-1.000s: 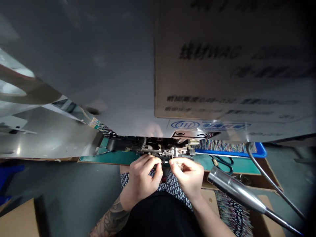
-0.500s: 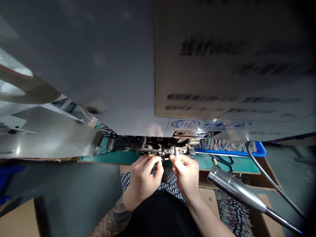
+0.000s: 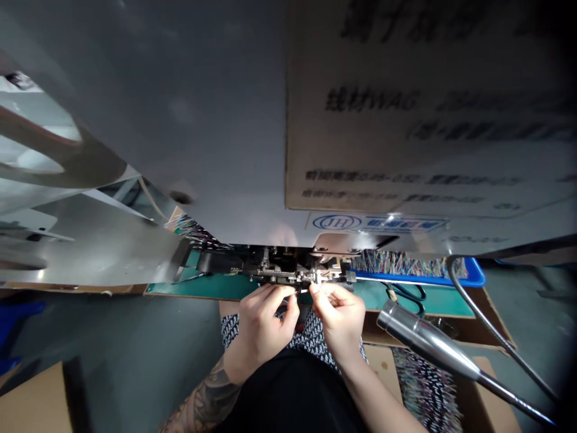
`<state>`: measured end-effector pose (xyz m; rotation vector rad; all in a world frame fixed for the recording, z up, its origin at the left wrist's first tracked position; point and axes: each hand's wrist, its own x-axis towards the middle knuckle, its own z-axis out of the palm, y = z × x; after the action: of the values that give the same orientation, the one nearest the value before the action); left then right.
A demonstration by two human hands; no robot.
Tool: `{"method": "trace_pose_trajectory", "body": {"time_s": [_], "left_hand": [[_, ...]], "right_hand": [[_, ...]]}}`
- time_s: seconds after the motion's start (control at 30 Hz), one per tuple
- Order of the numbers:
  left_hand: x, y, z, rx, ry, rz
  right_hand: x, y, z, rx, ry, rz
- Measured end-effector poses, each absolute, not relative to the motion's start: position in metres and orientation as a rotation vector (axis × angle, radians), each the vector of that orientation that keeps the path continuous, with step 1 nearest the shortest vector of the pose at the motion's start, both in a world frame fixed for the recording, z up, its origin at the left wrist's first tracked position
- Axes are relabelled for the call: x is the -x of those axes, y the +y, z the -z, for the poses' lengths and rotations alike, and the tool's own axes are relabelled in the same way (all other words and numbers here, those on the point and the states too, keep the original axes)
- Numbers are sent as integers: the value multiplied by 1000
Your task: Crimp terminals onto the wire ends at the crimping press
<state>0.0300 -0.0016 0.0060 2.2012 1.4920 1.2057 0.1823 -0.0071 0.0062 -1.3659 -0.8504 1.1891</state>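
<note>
My left hand (image 3: 267,320) is closed in a pinch, thumb against forefinger, just in front of the metal tooling (image 3: 288,277) at the foot of a grey machine. Facing it, my right hand (image 3: 341,317) is pinched too, its fingertips close to the tooling's right part. A short, pale thin wire (image 3: 303,293) shows between the two sets of fingertips; its ends are hidden by the fingers. How far the wire reaches into the tooling cannot be made out.
The grey machine housing (image 3: 216,150) with a printed card (image 3: 406,156) fills the upper view. On the green bench (image 3: 444,304) lie a blue tray (image 3: 474,273) of colourful wires and dark-handled scissors (image 3: 408,293). A metal lamp (image 3: 428,340) juts in at right, above boxed wire bundles (image 3: 426,385).
The head view has shifted slightly, so the machine and card sit a little differently. Both hands keep nearly the same pinch and place at the tooling.
</note>
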Motion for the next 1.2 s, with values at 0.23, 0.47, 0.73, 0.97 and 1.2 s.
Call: {"method": "trace_pose_trajectory", "body": {"time_s": [0.23, 0.47, 0.73, 0.97, 1.2], "left_hand": [[-11, -5, -6, -1569, 990, -1034], [-15, -7, 1, -1062, 897, -1135], [-14, -12, 3, -1218, 876, -1237], [-13, -18, 11, -1293, 925, -1297], [-14, -19, 15, -1079, 892, -1313]], "right_hand": [[-209, -25, 13, 1116, -1115, -1249], [-204, -24, 20, 930, -1173, -1946], [-196, -30, 15, 1083, -1278, -1572], [-194, -33, 22, 1018, -850, -1698], [-211, -29, 30, 1021, -871, -1545]]}}
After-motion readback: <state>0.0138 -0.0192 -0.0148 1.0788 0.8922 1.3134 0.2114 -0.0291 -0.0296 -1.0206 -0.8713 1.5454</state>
